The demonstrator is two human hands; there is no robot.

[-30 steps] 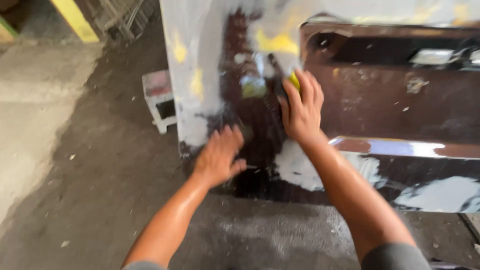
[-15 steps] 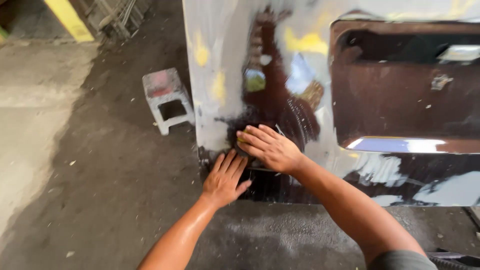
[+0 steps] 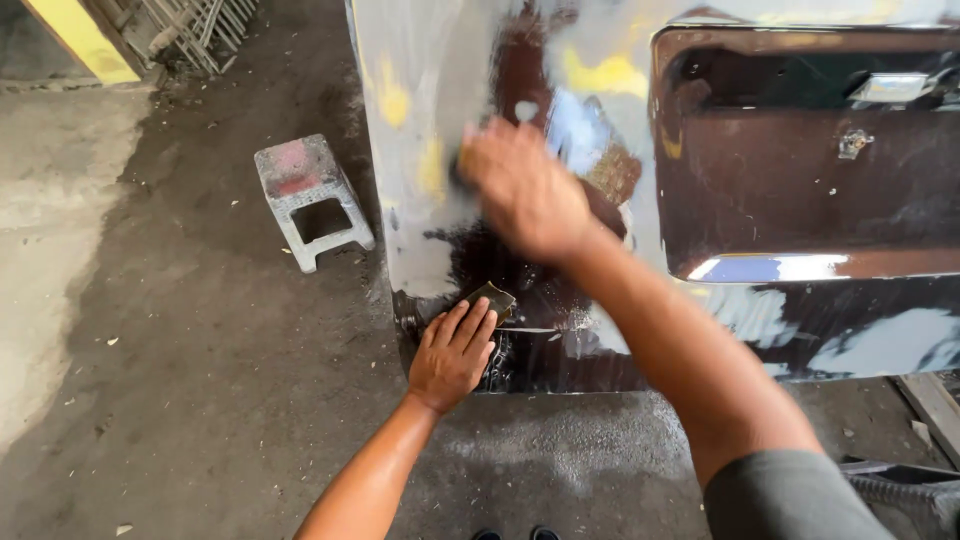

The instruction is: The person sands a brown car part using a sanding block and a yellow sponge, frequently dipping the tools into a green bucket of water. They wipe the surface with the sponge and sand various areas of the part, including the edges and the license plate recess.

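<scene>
A glossy dark-brown vehicle panel [image 3: 780, 200] with grey, yellow and bare sanded patches stands upright in front of me. My left hand [image 3: 452, 352] lies flat on its wet lower edge. Its fingertips press a small dark square of sandpaper [image 3: 494, 298] against the panel. My right hand [image 3: 525, 190] is higher up on the panel and blurred by motion. A small dark pad [image 3: 461, 168] shows at its fingertips, over a grey and yellow patch. Most of the pad is hidden by the hand.
A small worn white plastic stool [image 3: 308, 197] stands on the dirty concrete floor [image 3: 180, 380] left of the panel. A metal grate [image 3: 195, 30] and a yellow post [image 3: 85, 40] are at the far left. Wooden boards [image 3: 930, 410] lie at the lower right.
My right hand went down beside the left hand, then swept back up and to the right across the panel. My left hand stayed low, and the sandpaper now shows under its fingertips.
</scene>
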